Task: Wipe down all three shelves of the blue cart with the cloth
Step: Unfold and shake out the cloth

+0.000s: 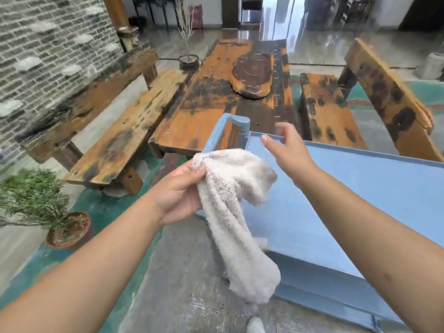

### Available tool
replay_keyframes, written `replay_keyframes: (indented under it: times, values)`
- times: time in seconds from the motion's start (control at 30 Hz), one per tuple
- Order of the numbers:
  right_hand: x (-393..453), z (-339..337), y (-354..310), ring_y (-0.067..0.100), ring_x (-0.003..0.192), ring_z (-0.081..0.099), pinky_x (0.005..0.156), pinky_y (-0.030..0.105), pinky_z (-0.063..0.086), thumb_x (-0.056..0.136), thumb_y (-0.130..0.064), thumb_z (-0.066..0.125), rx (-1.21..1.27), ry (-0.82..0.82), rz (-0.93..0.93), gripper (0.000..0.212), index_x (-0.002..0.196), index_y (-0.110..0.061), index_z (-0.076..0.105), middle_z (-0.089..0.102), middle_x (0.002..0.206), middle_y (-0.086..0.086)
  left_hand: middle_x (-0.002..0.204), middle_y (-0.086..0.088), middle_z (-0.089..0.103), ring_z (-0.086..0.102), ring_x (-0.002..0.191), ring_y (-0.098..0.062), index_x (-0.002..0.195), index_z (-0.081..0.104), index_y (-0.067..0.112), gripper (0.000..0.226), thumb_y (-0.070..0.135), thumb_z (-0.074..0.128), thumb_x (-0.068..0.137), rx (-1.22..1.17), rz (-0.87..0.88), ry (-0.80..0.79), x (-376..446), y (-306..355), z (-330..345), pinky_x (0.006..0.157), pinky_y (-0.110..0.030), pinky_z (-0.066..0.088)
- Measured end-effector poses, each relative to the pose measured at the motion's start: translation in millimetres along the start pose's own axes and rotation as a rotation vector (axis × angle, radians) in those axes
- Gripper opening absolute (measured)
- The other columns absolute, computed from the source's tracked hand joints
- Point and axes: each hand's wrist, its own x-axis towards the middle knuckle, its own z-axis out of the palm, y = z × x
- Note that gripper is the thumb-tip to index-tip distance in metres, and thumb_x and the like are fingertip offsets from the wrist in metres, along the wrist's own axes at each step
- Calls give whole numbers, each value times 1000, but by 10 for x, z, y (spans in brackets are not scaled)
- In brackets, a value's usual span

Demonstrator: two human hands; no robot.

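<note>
- The left hand (179, 192) pinches the cloth (236, 212) by one bunched corner, its fingers curled on it, so the rest hangs over the blue cart's (360, 200) top shelf edge, probably being readied for wiping.
- The right hand (287, 150), fingers loosely spread, hovers empty above the shelf at 12 o'clock from the cloth.
- A wooden counter (211, 109) stands beyond the cart at 11 o'clock; nothing blocks the top shelf.

My two forearms bare to the frame edge, no sleeves, left hand (177, 193) and right hand (287, 150) ungloved, no rings, pale shoe (255, 325) tip below the cloth (235, 212)
</note>
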Motion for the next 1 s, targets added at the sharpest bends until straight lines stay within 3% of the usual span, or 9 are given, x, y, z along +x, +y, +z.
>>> replay_keyframes:
  times: [0.1, 0.2, 0.33, 0.43, 0.5, 0.63, 0.77, 0.87, 1.0]
  values:
    - [-292, 258, 637, 19, 126, 47, 97, 34, 34, 86, -60, 61, 252, -199, 492, 76, 145, -19, 35, 47, 139, 1, 106, -18, 65, 63, 98, -33, 112, 57, 11, 36, 16, 74, 81, -116, 32, 18, 266, 38, 77, 89, -49, 50]
    - [-597, 525, 1140, 27, 118, 58, 99, 39, 44, 85, -66, 52, 648, -664, 825, 73, 135, -12, 52, 63, 128, 13, 104, -11, 69, 66, 96, -27, 111, 59, 17, 38, 10, 75, 78, -105, 34, -17, 423, 55, 82, 86, -46, 52]
    - [-627, 569, 1122, 15, 85, 63, 71, 30, 49, 67, -59, 77, 848, -1021, 728, 59, 114, -25, 64, 69, 100, -1, 105, -12, 68, 67, 93, -29, 121, 57, 20, 53, -3, 70, 75, -26, -9, 51, 515, 122, 28, 83, -46, 54]
    - [-467, 512, 1057, 13, 113, 59, 97, 37, 42, 73, -39, 75, 637, -1209, 504, 55, 124, -27, 61, 66, 121, -6, 112, -13, 67, 67, 97, -29, 127, 56, 23, 57, -6, 54, 78, 60, -23, 98, 520, 209, 12, 88, -47, 52]
    - [-358, 503, 1001, 12, 120, 54, 106, 36, 31, 68, -42, 79, 616, -1155, 424, 59, 121, -20, 62, 66, 122, -6, 119, -15, 66, 67, 101, -30, 128, 59, 25, 61, -6, 54, 76, 88, -23, 119, 525, 249, 3, 90, -48, 51]
    - [-204, 586, 924, 17, 97, 63, 91, 35, 43, 47, -53, 92, 1054, -1011, 559, 67, 103, -22, 72, 70, 100, 2, 123, -14, 65, 67, 104, -30, 128, 60, 26, 64, -8, 40, 79, 109, -47, 70, 552, 314, -10, 87, -45, 55]
    - [-70, 659, 769, 38, 111, 40, 116, 48, 17, 58, -45, 89, 1099, -952, 593, 94, 138, -10, 53, 43, 118, 22, 121, -15, 66, 65, 106, -31, 131, 57, 18, 59, -2, 63, 77, 153, -44, 91, 606, 461, -149, 90, -46, 53]
    - [45, 661, 591, 29, 107, 52, 101, 42, 33, 79, -36, 67, 1018, -796, 507, 44, 118, -16, 65, 61, 113, 16, 112, -16, 68, 68, 98, -30, 126, 59, 12, 68, 16, 87, 64, 204, -63, 171, 655, 571, -267, 87, -44, 55]
    - [375, 531, 376, 10, 96, 62, 89, 34, 38, 83, -30, 63, 779, -555, 433, 18, 99, -23, 68, 71, 98, -5, 101, -15, 72, 70, 88, -27, 115, 64, 9, 37, 17, 70, 79, 318, 10, 387, 745, 833, -484, 74, -37, 58]
